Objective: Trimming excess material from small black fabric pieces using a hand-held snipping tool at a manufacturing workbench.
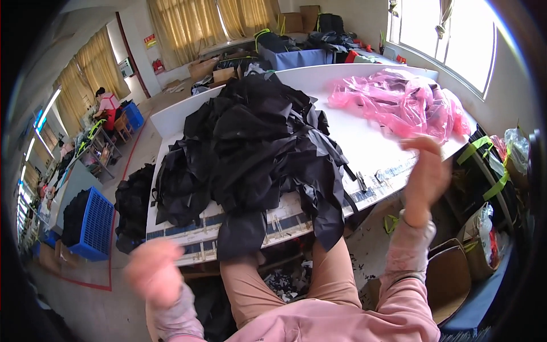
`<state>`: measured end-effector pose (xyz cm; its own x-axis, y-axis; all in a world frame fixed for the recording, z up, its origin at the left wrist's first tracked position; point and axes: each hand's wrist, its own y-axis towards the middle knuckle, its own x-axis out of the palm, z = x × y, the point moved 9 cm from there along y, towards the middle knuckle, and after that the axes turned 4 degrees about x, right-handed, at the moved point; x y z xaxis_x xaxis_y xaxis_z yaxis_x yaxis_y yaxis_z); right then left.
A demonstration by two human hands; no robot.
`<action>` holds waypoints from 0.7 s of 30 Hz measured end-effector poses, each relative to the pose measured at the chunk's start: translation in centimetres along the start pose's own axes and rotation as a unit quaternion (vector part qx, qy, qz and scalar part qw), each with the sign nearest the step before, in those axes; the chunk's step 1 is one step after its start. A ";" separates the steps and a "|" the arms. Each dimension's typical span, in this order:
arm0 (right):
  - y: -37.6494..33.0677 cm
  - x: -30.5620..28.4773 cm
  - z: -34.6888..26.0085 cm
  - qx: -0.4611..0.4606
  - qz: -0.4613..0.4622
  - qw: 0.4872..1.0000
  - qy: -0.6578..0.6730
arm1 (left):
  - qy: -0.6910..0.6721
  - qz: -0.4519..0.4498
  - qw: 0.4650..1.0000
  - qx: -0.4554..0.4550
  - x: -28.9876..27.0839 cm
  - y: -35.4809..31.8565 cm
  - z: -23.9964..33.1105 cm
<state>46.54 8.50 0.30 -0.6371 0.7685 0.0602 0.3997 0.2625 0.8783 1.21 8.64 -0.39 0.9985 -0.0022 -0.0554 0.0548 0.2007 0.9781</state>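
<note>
A large heap of black fabric pieces [256, 137] covers the left and middle of a white table [364, 139]. Some of the cloth hangs over the front edge onto my lap. My left hand [154, 272] is raised off the table's near left corner, smeared by motion, so its fingers cannot be read. To the right, my right hand [426, 176] is lifted near the table's right front edge, slightly blurred. Its fingers look loosely stretched, and nothing shows in them. Beyond it, a crumpled pink plastic bag [399, 102] lies on the table's far right.
A blue crate [94, 225] with black material stands on the floor at left. Boxes, bags and a cardboard carton [447, 279] crowd my right side. A small dark tool [361, 182] lies by the table's front edge. Another person [107, 108] works at the far left.
</note>
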 end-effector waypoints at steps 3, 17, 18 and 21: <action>-8.2 4.8 22.2 0.259 -0.219 0.920 -0.195 | -0.015 -0.103 0.850 -0.517 2.1 -18.6 -18.0; -21.6 0.9 42.7 0.245 -0.310 0.813 -0.427 | 0.231 -0.362 0.760 -0.489 3.9 -31.1 -28.9; -22.0 0.5 43.6 0.279 -0.303 0.815 -0.408 | 0.235 -0.356 0.759 -0.492 3.4 -30.7 -29.1; -21.2 -1.1 43.9 0.365 -0.231 0.830 -0.353 | 0.112 -0.306 0.820 -0.471 3.6 -25.4 -28.2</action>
<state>67.74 27.68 -39.19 -0.3918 0.5696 -0.7225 0.6763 0.7107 0.1936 3.17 31.20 -31.10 0.7545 -0.2265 -0.6160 0.4080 0.8970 0.1699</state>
